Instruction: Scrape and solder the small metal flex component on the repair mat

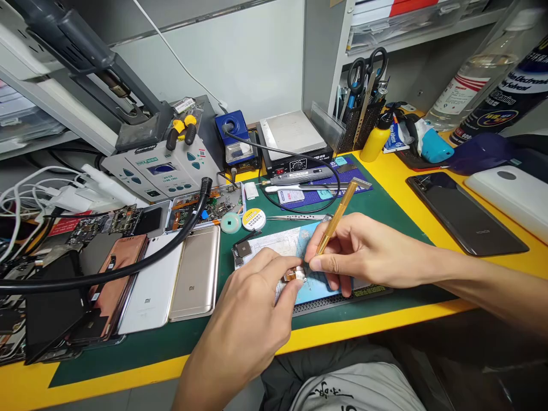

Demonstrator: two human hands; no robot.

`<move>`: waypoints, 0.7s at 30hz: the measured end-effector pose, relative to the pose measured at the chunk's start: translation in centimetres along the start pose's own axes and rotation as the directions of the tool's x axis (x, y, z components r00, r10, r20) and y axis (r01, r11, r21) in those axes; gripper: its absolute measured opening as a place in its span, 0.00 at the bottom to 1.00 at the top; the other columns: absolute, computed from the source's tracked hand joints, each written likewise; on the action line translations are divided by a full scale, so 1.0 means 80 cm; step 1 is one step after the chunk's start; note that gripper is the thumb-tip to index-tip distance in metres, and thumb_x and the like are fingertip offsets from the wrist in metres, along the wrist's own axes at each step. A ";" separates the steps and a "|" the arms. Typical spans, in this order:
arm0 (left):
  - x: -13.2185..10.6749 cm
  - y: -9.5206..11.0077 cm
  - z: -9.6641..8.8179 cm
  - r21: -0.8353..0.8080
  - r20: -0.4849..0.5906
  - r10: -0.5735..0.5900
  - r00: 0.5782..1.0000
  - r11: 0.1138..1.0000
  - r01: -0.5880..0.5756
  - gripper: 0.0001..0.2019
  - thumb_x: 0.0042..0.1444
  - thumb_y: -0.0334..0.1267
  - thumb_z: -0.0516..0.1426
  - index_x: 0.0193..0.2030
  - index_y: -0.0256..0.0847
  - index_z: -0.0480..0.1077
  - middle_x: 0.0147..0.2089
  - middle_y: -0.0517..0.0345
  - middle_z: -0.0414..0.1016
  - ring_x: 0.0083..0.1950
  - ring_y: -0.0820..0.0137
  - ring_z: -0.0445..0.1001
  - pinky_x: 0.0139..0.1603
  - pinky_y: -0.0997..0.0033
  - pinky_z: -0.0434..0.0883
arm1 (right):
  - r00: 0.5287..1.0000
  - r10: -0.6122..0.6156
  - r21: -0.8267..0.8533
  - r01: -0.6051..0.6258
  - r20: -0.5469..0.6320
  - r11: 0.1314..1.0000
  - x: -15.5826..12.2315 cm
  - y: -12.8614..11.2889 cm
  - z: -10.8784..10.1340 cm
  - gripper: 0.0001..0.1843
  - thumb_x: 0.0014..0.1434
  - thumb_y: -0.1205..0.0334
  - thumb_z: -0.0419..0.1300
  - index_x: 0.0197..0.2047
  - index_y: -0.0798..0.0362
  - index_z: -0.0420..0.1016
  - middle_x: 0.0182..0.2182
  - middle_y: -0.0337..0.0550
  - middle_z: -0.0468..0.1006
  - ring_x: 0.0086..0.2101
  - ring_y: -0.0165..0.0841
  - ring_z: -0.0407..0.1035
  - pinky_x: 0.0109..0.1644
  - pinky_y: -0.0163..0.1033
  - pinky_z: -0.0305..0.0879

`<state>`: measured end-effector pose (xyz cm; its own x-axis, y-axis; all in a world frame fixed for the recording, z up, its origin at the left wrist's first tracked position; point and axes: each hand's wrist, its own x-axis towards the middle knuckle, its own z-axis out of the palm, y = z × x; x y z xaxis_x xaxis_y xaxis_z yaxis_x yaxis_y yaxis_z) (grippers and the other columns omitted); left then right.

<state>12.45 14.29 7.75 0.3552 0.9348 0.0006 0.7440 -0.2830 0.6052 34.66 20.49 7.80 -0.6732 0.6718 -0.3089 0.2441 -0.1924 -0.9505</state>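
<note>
My right hand (363, 251) grips a gold-coloured pen-like tool (340, 214), its tip pointing down at a small part. My left hand (252, 297) pinches that small metallic component (296, 276) between thumb and fingers, over a white and blue sheet (295, 245) on the green mat (385, 211). Both hands meet at the component near the front of the mat.
Several phone back covers (194, 274) lie at the left under a black hose (141, 262). A rework station (162, 165), hot plate (293, 134), tweezers (299, 217), solder tins (253, 218), a pen holder with scissors (363, 114), a yellow bottle (377, 140) and a dark phone (466, 214) surround the mat.
</note>
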 end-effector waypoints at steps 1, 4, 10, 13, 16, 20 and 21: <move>-0.001 0.000 0.002 -0.001 -0.019 0.006 1.000 1.000 -0.006 0.13 0.68 0.33 0.57 0.55 0.47 0.78 0.42 0.56 0.75 0.39 0.67 0.74 0.36 0.67 0.66 | 1.000 -0.003 0.028 0.003 0.005 1.000 0.000 0.000 -0.001 0.15 0.60 0.52 0.71 0.38 0.53 0.75 0.23 0.32 0.73 0.23 0.31 0.74 0.28 0.34 0.75; -0.002 -0.001 0.008 -0.020 -0.084 0.033 0.996 0.999 -0.035 0.12 0.68 0.31 0.57 0.54 0.45 0.77 0.41 0.57 0.75 0.35 0.71 0.72 0.36 0.69 0.67 | 1.000 -0.013 0.111 0.013 -0.008 0.994 0.000 0.003 -0.004 0.16 0.60 0.52 0.72 0.40 0.53 0.74 0.22 0.34 0.76 0.24 0.32 0.75 0.28 0.34 0.74; -0.009 -0.001 0.019 -0.034 -0.204 0.092 0.975 0.994 -0.100 0.10 0.66 0.30 0.58 0.51 0.42 0.75 0.40 0.58 0.76 0.38 0.71 0.75 0.38 0.70 0.68 | 0.993 -0.041 0.125 0.055 -0.113 0.991 -0.008 0.007 -0.004 0.15 0.62 0.52 0.71 0.40 0.54 0.74 0.22 0.37 0.80 0.22 0.31 0.76 0.25 0.31 0.71; -0.013 0.002 0.024 0.032 -0.240 0.076 0.968 0.997 -0.071 0.07 0.65 0.31 0.59 0.49 0.43 0.74 0.38 0.59 0.75 0.38 0.70 0.76 0.37 0.69 0.67 | 0.988 -0.032 0.090 0.045 -0.151 0.995 -0.010 0.008 -0.004 0.16 0.65 0.49 0.68 0.39 0.53 0.74 0.22 0.39 0.80 0.22 0.31 0.75 0.25 0.32 0.71; -0.014 0.009 0.029 0.129 -0.250 0.042 0.967 0.992 -0.010 0.04 0.64 0.35 0.59 0.45 0.44 0.73 0.37 0.59 0.75 0.36 0.67 0.76 0.34 0.67 0.65 | 0.979 -0.030 0.067 0.044 -0.201 0.997 -0.011 0.006 -0.005 0.17 0.65 0.47 0.68 0.41 0.53 0.75 0.24 0.39 0.79 0.22 0.32 0.75 0.24 0.33 0.71; -0.015 0.019 0.037 0.232 -0.296 0.011 0.955 0.971 0.060 0.03 0.63 0.38 0.61 0.40 0.43 0.72 0.35 0.58 0.75 0.36 0.62 0.77 0.32 0.64 0.65 | 0.959 -0.056 -0.003 0.057 -0.279 0.998 -0.022 0.005 0.001 0.17 0.64 0.46 0.68 0.41 0.53 0.76 0.24 0.38 0.77 0.23 0.32 0.74 0.24 0.33 0.72; -0.015 0.020 0.039 0.248 -0.312 0.022 0.950 0.967 0.060 0.04 0.62 0.39 0.62 0.39 0.43 0.72 0.35 0.58 0.75 0.36 0.62 0.77 0.31 0.64 0.65 | 0.952 -0.076 -0.034 0.069 -0.298 0.997 -0.027 0.007 0.004 0.17 0.65 0.46 0.67 0.40 0.53 0.77 0.23 0.37 0.77 0.23 0.31 0.74 0.25 0.32 0.72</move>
<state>14.97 12.03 6.22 0.1769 0.9488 0.2619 0.8811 -0.2712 0.3875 35.98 18.70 7.93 -0.4513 0.8669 -0.2120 0.2209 -0.1216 -0.9677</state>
